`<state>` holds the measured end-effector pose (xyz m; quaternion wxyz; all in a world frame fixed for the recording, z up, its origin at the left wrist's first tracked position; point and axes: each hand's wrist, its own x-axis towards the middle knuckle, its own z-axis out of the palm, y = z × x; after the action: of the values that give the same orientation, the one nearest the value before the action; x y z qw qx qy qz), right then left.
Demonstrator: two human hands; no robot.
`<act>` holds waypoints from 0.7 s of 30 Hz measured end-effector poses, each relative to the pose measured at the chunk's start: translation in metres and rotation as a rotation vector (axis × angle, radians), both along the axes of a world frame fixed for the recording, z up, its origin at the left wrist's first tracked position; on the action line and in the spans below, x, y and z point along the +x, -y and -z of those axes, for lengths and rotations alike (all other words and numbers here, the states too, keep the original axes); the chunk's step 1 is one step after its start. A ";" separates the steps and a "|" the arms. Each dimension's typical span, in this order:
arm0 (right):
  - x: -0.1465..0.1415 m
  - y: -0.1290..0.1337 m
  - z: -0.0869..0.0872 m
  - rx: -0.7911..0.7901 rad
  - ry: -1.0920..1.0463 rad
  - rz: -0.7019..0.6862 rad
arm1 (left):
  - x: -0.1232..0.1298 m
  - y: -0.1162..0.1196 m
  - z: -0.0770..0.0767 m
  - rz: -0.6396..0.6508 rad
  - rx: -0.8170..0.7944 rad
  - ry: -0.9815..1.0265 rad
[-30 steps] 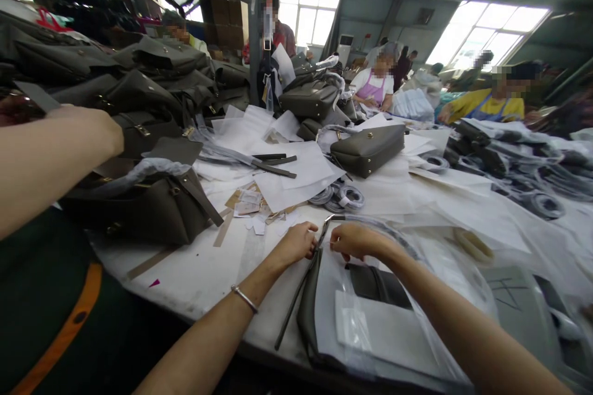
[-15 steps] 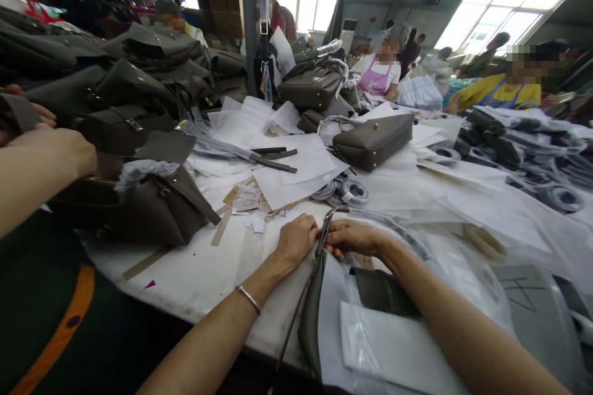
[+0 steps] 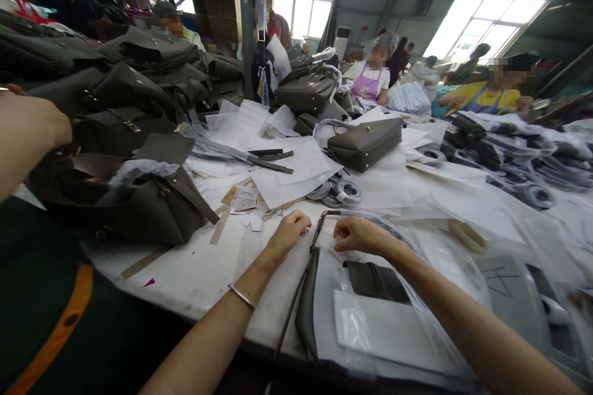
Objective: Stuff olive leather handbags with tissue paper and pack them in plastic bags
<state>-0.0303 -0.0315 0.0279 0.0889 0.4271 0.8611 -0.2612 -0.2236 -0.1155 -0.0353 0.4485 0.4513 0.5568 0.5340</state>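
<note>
Both hands are poised on either side of a dark strap (image 3: 317, 233) with a metal buckle at its upper end. The left hand (image 3: 289, 236) is just left of the strap, fingers curled; the right hand (image 3: 359, 236) is just right of it, fingers bent inward. Neither appears to grasp the strap, and whether a small thing is pinched at the fingertips cannot be told. A silvery bracelet (image 3: 241, 296) circles the left wrist.

The strap runs down along the left side of an olive-grey bag (image 3: 304, 327), which lies at the near edge of the white table (image 3: 199, 278), below the right hand. A white sheet (image 3: 325, 308) covers much of the bag, with a clear packet (image 3: 384, 324) and a dark folded piece (image 3: 377, 281) on top.

Beyond the hands lie a coiled, wrapped strap (image 3: 348, 192), a scatter of paper tags (image 3: 245, 200) and a handbag (image 3: 365, 145) with gold-coloured studs. To the left, another bag (image 3: 157, 213) has wrapped handles, near a large heap of similar bags (image 3: 152, 55). Another person's forearm (image 3: 28, 136) reaches in at the left edge; farther back sit people in a purple apron (image 3: 367, 83) and a yellow top (image 3: 503, 99)
</note>
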 end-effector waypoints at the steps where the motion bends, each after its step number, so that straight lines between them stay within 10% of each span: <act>1: 0.002 0.000 0.001 -0.048 -0.009 0.001 | 0.001 0.000 0.000 0.000 0.007 0.019; 5: 0.004 0.006 0.010 -0.098 -0.074 0.050 | 0.001 0.001 0.000 0.015 0.020 0.067; 11: -0.014 0.028 0.021 0.278 -0.029 -0.002 | 0.000 0.001 0.000 0.013 0.015 0.110; 21: -0.013 0.020 0.024 0.093 0.069 0.087 | -0.002 0.002 0.000 0.004 -0.012 0.159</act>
<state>-0.0436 -0.0516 0.0036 0.0871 0.4766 0.8493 -0.2095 -0.2261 -0.1172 -0.0350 0.4951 0.4059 0.5216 0.5640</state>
